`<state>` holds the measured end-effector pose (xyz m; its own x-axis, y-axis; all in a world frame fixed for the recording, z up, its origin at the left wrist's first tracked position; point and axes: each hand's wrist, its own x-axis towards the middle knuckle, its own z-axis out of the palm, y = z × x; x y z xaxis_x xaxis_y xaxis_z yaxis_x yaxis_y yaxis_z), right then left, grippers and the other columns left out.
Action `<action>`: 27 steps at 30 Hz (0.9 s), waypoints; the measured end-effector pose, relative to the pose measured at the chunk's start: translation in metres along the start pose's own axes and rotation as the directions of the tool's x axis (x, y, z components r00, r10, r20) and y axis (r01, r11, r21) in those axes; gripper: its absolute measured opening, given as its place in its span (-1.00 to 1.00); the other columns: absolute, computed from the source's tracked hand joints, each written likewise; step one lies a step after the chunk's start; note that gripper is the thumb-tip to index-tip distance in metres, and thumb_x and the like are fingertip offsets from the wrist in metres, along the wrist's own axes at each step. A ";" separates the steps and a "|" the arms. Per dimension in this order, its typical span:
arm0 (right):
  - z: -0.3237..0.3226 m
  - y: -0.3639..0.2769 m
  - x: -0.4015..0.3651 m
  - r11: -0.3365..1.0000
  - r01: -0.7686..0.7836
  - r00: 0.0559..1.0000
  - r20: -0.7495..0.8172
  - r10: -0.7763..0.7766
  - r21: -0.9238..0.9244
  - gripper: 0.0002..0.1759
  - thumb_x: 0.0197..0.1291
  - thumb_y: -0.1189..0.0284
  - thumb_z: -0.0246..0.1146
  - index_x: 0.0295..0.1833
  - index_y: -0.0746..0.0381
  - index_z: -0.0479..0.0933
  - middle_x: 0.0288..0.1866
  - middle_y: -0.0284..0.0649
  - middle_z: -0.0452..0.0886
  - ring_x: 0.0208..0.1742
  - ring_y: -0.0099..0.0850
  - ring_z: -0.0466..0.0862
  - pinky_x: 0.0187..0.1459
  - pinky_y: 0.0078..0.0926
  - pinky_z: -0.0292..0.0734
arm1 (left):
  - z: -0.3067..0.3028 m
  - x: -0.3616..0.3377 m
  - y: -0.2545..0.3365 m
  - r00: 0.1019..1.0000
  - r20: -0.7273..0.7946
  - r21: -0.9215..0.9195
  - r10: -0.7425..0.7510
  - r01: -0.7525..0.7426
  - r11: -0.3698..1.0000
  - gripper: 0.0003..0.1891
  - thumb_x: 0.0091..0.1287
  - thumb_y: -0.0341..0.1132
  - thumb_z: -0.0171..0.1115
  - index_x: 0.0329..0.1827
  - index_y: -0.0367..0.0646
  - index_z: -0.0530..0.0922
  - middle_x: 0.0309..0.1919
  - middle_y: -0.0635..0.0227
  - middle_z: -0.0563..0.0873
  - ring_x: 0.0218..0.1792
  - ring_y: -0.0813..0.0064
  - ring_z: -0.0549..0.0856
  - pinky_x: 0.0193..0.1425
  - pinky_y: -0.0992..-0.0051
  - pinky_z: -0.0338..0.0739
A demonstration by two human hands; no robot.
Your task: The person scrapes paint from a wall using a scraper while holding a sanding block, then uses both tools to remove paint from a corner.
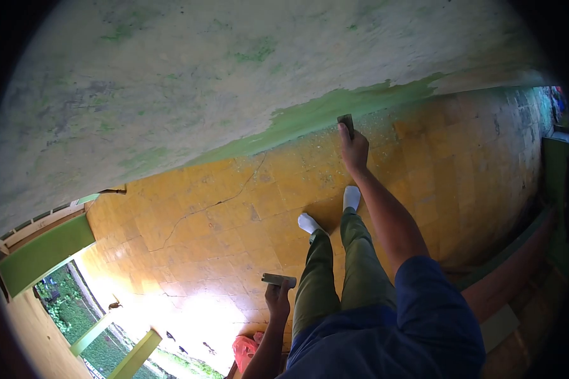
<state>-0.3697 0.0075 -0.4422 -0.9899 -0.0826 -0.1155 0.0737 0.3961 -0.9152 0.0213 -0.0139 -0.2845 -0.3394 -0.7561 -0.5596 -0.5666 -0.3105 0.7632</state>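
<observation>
My right hand (355, 150) is closed round a small dark flat scraper (346, 122), held over the floor close to the foot of the wall. The wall (189, 76) is a worn grey-white with green patches, and a band of green paint (322, 112) runs along its lower part. Lower in the view, my left hand (277, 298) grips a grey block-like tool (279, 280) beside my left leg. What the tool is exactly I cannot make out. Neither hand touches the wall.
Yellow-orange tiles (234, 221) with a long crack cover the floor, and pale flakes lie along the wall. My feet in white socks stand mid-floor. A red plastic bag (244, 351) is at the bottom. Green posts (134, 355) border a grassy opening at lower left.
</observation>
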 end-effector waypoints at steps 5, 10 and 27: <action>0.012 -0.064 0.029 0.988 0.038 0.998 -0.050 -0.031 0.147 -0.41 0.21 0.01 0.13 -0.54 0.37 0.49 -0.74 -0.13 0.42 -0.66 -0.33 0.47 -0.53 -0.34 0.35 | -0.012 0.005 -0.008 0.998 0.051 0.103 -0.032 0.027 0.994 -0.84 0.29 -0.39 0.17 -0.22 -0.33 0.49 -0.36 0.33 0.61 -0.30 0.60 0.57 -0.18 0.60 0.46; 0.004 -0.042 0.006 0.988 0.028 1.000 -0.010 -0.027 0.150 -0.39 0.21 -0.01 0.12 -0.54 0.37 0.49 -0.75 -0.14 0.42 -0.67 -0.32 0.47 -0.55 -0.33 0.34 | -0.002 0.002 0.001 0.999 0.031 0.035 -0.011 0.010 0.999 -0.85 0.29 -0.39 0.17 -0.24 -0.33 0.50 -0.38 0.34 0.61 -0.33 0.62 0.55 -0.22 0.59 0.45; 0.029 -0.046 0.030 0.999 0.026 1.000 -0.018 -0.025 0.038 -0.41 0.19 -0.04 0.12 -0.43 0.36 0.57 -0.62 -0.07 0.54 -0.55 -0.29 0.60 -0.45 -0.36 0.43 | -0.006 0.012 0.010 1.000 0.027 0.012 0.004 -0.004 1.000 -0.86 0.29 -0.40 0.16 -0.24 -0.34 0.49 -0.38 0.33 0.62 -0.32 0.61 0.57 -0.21 0.58 0.46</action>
<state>-0.3993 -0.0402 -0.4147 -0.9935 -0.0757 -0.0854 0.0528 0.3588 -0.9319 0.0159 -0.0293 -0.2821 -0.3617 -0.7416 -0.5649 -0.5738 -0.3005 0.7619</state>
